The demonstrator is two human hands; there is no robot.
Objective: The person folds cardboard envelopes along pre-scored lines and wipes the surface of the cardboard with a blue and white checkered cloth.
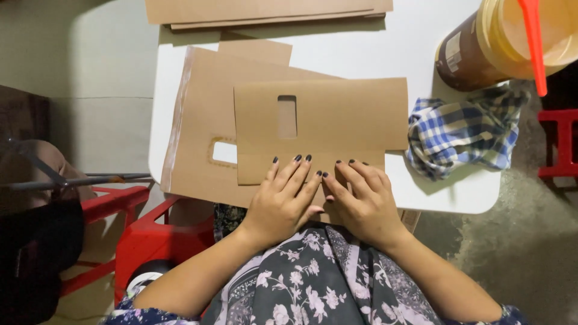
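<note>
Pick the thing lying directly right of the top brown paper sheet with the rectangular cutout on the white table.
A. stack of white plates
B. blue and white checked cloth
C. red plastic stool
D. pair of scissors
B: the crumpled blue and white checked cloth lies against the right edge of the brown paper sheet on the white table.

Plain brown paper sheets (pixel 319 117) cover a white worktop (pixel 457 186) beside a blue-and-white checked cloth (pixel 463 135). Fingernails on each hand (pixel 283 201) are painted dark; the dress (pixel 319 283) is grey floral, the stools (pixel 144 235) red, the jar's (pixel 475 51) stick orange-red.
</note>
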